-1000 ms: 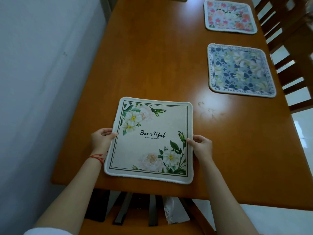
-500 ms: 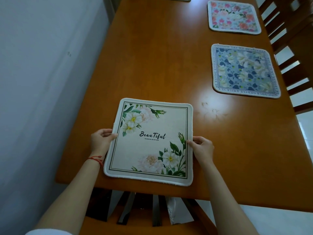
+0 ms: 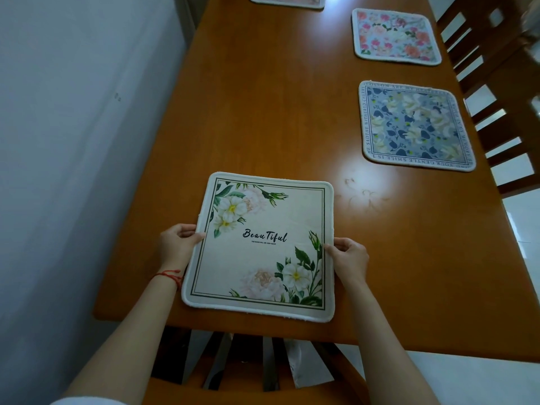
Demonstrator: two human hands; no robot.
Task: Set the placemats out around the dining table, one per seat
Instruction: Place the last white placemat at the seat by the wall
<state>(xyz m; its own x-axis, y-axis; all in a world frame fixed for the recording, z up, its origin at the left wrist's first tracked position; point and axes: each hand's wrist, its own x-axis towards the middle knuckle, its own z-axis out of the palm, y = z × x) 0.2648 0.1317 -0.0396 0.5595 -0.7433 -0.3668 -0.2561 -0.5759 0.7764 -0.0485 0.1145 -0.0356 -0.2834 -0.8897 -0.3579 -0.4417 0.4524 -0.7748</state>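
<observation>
1. The cream mat point(image 3: 260, 244), the one printed "Beautiful", lies flat at the near end of the table point(image 3: 277, 112), its front edge right along the table's lip and its near right corner just about at it.
2. Left hand point(image 3: 176, 244) is on the mat's left edge: thumb on top, fingers curled beside and under the border, pinching it.
3. Right hand point(image 3: 349, 257) mirrors it on the right edge, thumb over the border near the green leaves, fingers tucked down the side, clamped on the cloth.
4. Both grips sit about halfway along their sides, so the mat spans straight between the two hands.
5. Hard to say whether the mat's sides are lifted off the wood at all; the fingertips beneath are hidden.
6. A red string point(image 3: 169, 274) circles the left wrist, just touching the mat's left border.
7. Down the right side: a blue mat point(image 3: 415, 127) near that long edge, a pink mat point(image 3: 396, 36) beyond it, well apart from the cream one.
8. A fourth mat point(image 3: 287, 0) at the far end is cut off by the top of the view; only its near strip shows.
9. Chairs point(image 3: 502, 92) line the right side, partly out of view; a chair back point(image 3: 233, 363) stands under the near lip.
10. The wall point(image 3: 73, 141) hugs the table's left edge; bare wood stretches ahead of the cream mat and off to its right.
</observation>
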